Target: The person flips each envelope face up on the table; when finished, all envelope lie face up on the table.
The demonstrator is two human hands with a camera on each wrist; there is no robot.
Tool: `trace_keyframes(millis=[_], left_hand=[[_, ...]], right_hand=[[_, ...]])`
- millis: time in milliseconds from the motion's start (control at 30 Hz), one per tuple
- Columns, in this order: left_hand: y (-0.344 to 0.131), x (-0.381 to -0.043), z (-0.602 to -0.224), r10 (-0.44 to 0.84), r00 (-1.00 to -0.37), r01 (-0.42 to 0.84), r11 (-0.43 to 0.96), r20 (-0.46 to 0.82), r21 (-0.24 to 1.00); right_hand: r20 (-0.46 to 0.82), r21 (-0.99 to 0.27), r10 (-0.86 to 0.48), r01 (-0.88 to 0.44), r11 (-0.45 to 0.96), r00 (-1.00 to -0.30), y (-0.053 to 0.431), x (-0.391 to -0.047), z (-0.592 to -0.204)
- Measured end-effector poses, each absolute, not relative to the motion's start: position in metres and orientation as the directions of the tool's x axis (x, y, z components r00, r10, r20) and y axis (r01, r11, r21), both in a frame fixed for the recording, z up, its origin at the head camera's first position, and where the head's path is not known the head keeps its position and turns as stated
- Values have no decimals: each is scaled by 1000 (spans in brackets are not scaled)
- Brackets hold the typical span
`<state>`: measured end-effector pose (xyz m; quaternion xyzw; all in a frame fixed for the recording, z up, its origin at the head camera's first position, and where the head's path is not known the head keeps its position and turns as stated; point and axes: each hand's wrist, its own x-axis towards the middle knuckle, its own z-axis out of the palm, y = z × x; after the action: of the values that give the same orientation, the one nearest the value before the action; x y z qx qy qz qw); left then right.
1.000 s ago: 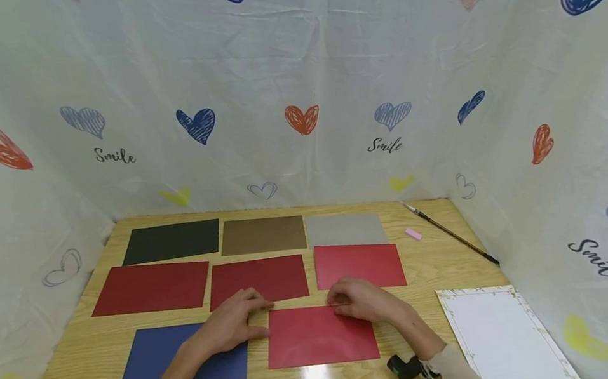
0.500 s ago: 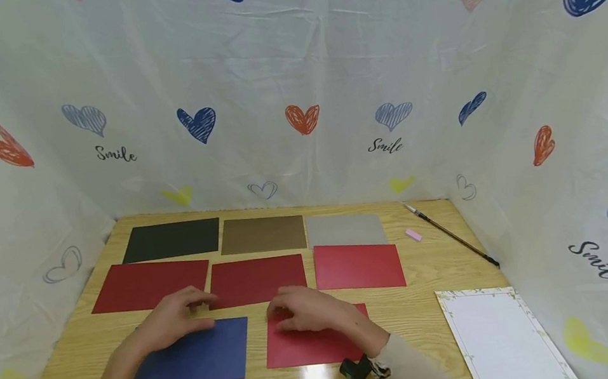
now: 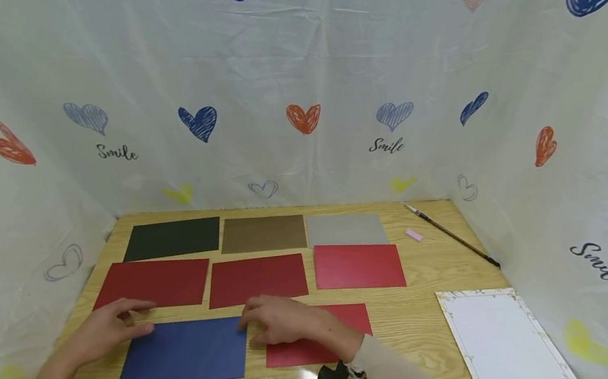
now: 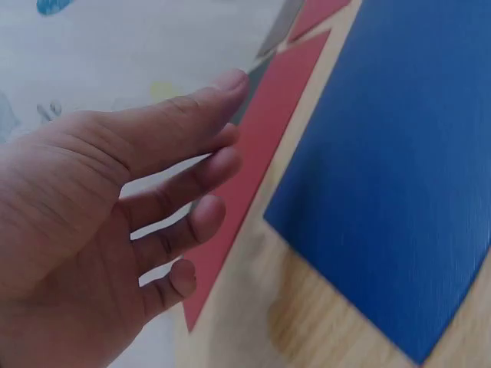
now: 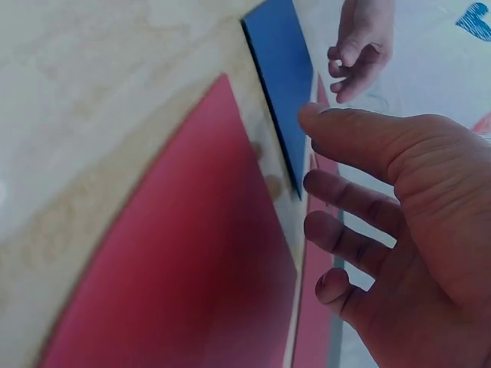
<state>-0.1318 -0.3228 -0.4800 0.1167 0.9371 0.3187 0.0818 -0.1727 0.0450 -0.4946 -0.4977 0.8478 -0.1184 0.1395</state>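
Blue sheet (image 3: 181, 354) lies flat on the wooden table (image 3: 413, 316), at the front and a bit to the left. The left hand (image 3: 103, 331) is by its top left corner, and the right hand (image 3: 277, 318) is by its top right corner. Both hands have their fingers a little bent, with small gaps between them, and they pinch nothing. I can't tell if either one touches the blue sheet. Maybe they are there because both ends are easy to nudge from those spots.

Just right of the blue sheet is a front red sheet (image 3: 352, 319), partly under the right arm. A white page with a leafy edge (image 3: 505, 336) sits apart at the right, maybe to be out of the way.

Next come two dark red sheets (image 3: 257, 279) and a bright red sheet (image 3: 358, 265), in a row. Behind them are a black sheet (image 3: 172, 239), a brown sheet (image 3: 262, 233) and a grey sheet (image 3: 346, 230). The rows probably help each colour show. A small pink block (image 3: 414, 234) and a brush (image 3: 451, 233) lie to the right. Past the table hangs white cloth (image 3: 264, 60) with hearts (image 3: 304, 119).
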Motion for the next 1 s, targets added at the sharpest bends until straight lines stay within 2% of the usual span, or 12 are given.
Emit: trace_keyframes(millis=[367, 600, 833, 1000], left_hand=[[-342, -124, -490, 268, -962, 191, 794, -51, 578], [-345, -121, -498, 270, -962, 189, 752, -32, 632], [-353, -121, -507, 347, -934, 309, 660, 87, 684], [-358, -119, -511, 358, -929, 311, 615, 95, 724]], right_hand=[[-142, -330, -879, -815, 476, -456, 41, -166, -500], [-145, -307, -879, -824, 477, -455, 40, -167, -500], [-163, -314, -865, -807, 501, -474, 41, -168, -498], [-165, -329, -867, -803, 497, -469, 42, -168, -498]])
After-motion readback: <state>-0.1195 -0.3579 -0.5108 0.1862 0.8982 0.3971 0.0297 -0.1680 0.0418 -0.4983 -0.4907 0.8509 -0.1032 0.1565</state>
